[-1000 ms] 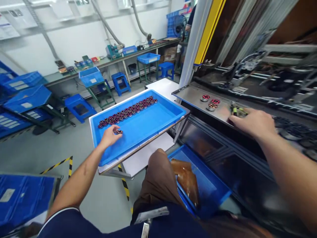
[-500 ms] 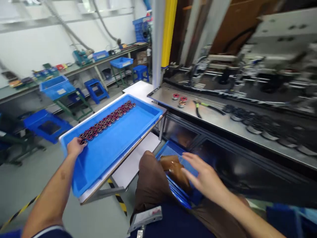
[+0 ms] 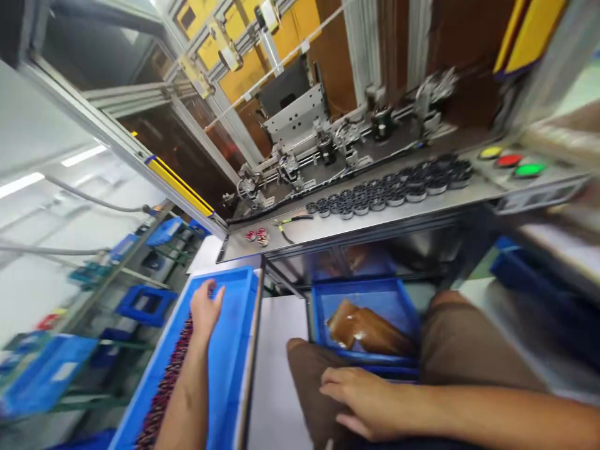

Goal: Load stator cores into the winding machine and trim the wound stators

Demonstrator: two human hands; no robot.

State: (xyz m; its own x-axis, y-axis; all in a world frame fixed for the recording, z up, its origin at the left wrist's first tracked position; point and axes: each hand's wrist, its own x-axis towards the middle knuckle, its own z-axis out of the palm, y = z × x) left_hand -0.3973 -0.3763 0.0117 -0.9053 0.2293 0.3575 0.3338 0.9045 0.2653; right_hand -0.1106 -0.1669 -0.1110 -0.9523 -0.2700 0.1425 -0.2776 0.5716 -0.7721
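A pale, blurred wall (image 3: 23, 275) fills the left of the frame, with two bright tube lights (image 3: 84, 155) slanting across the upper left and a grey hose (image 3: 94, 198) running below them toward a long workbench (image 3: 134, 253) that recedes toward the centre. Beside that bench, at left of centre, stands a blue stool (image 3: 146, 304), while a blue bin (image 3: 47, 373) with a white label sits at the lower left, smeared by blur. Across the top, a metal-framed enclosure carries yellow panels (image 3: 293, 34) and darker brown ones (image 3: 452, 37), with a yellow strip (image 3: 180, 187) along its slanting left post.
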